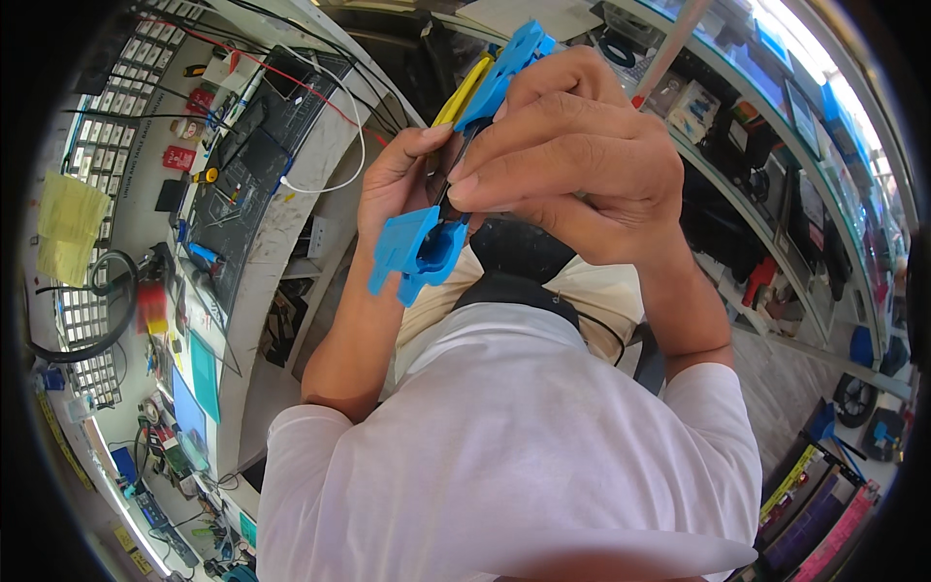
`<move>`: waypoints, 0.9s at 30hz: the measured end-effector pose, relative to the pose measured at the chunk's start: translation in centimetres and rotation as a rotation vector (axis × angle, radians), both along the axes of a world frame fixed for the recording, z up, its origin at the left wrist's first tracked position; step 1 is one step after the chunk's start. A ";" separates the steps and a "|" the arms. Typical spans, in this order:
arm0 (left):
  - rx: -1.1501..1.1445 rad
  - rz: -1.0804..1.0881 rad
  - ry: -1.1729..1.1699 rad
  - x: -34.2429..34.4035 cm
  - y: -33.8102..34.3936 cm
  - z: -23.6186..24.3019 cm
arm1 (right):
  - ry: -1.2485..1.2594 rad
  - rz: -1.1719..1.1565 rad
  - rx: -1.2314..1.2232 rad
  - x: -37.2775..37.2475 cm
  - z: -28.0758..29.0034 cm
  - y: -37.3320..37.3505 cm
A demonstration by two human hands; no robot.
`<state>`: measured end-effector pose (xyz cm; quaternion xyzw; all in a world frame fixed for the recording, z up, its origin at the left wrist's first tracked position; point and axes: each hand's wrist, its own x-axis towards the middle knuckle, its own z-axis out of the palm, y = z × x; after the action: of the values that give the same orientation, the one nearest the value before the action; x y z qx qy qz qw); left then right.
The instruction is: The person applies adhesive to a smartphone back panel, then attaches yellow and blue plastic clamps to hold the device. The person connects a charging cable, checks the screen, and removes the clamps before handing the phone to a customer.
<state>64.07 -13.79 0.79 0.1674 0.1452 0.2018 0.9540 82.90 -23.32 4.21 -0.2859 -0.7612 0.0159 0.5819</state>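
While the right hand (601, 145) pinched a slim dark piece (473, 138) between the upper blue clamp (499, 78) and lower blue clamp (402, 242), the left hand (393, 189) braced it, thumb by a yellow plastic piece (467, 92), other fingers too hidden to tell. An uneven squeeze, I judged, could pop a clamp loose. On the wall, a rack of small bins (118, 136) held contents too tiny to identify; glass shelving (677, 44) carried dark, indistinct goods.

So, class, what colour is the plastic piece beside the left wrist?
The plastic piece is blue; see head view.
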 end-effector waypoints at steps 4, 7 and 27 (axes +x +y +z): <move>0.053 0.144 0.220 0.0 -0.3 0.5 | 0.013 -0.042 -0.007 -0.1 0.5 -0.2; 0.013 0.203 0.220 0.3 -0.3 0.6 | -0.005 -0.056 -0.014 0.2 1.0 -0.6; 0.259 0.215 0.195 -0.1 -0.2 2.2 | 0.260 0.115 0.125 2.0 -1.1 -1.2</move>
<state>64.00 -13.94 2.99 0.2909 0.2269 0.3024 0.8789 84.88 -24.57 3.07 -0.2005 -0.6941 0.0387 0.6903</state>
